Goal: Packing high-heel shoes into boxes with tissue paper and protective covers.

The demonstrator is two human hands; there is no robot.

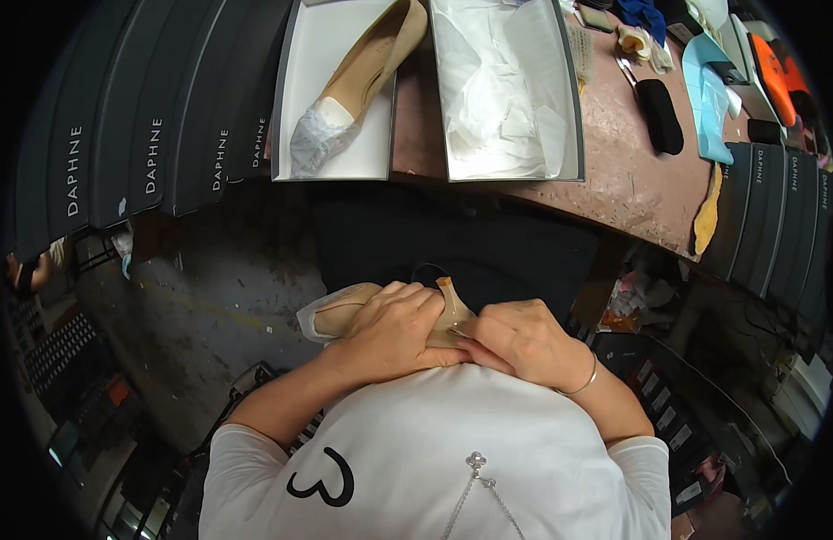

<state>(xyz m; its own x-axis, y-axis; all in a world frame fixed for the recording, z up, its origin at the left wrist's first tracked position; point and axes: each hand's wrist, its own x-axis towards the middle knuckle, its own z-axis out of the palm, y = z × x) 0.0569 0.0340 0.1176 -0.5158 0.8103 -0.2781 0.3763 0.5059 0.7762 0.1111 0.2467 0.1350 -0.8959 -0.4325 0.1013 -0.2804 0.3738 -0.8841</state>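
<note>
A beige high-heeled shoe (344, 311) lies sideways close to my body, its toe end wrapped in clear plastic and pointing left. My left hand (397, 326) is closed around the middle of the shoe. The slim heel (451, 304) sticks up between my two hands. My right hand (523, 340) is at the back end of the shoe, fingers curled tight. A thin shiny tip shows at those fingers, but what it belongs to is hidden. On the table, a matching shoe (370, 72) with a plastic-wrapped toe rests in an open white-lined box (373, 164).
White tissue paper (499, 99) fills a second open box (576, 117). Dark shoe boxes stand at the left (120, 117) and right (765, 211). The worn table (605, 202) also bears a black oblong object (659, 117), a light-blue sheet (706, 99) and yellow cloth (707, 216).
</note>
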